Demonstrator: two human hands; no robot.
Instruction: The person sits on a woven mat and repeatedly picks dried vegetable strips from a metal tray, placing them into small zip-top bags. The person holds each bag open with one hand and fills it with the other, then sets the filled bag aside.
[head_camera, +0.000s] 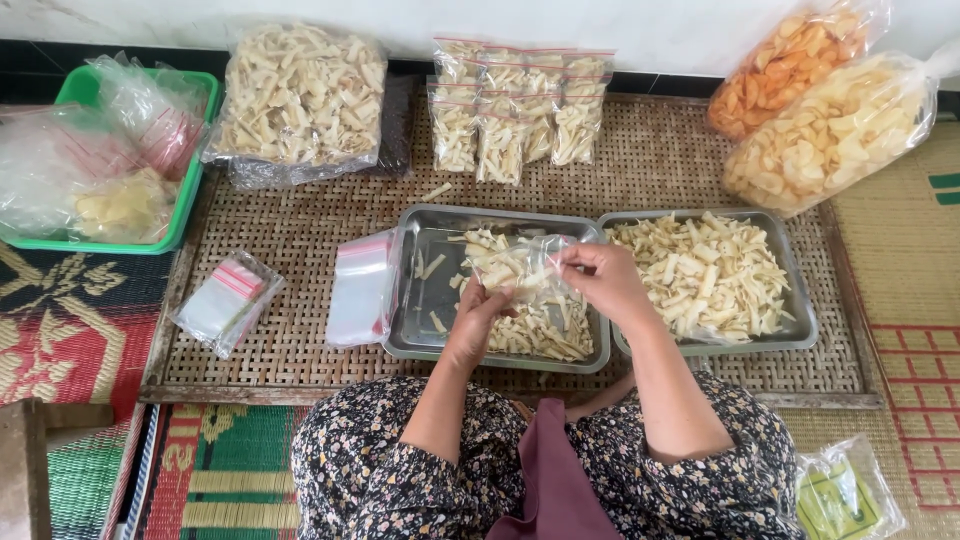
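Observation:
I hold a small clear zip bag (520, 268) of pale cracker sticks over a metal tray (432, 342). My left hand (478, 310) grips the bag from below and my right hand (598, 278) pinches its top edge. The tray under it has loose sticks (535, 335) heaped at its right side. A second metal tray (795, 335) to the right is full of the same sticks (705, 272). Several filled small bags (515, 110) lie in rows at the far side of the woven mat (300, 230).
A stack of empty zip bags (360, 290) leans on the left tray and another pack (228, 300) lies further left. A big bag of sticks (300, 100) sits far left, a green basket (190, 205) holds plastic bags, and two large bags of chips (830, 130) lie far right.

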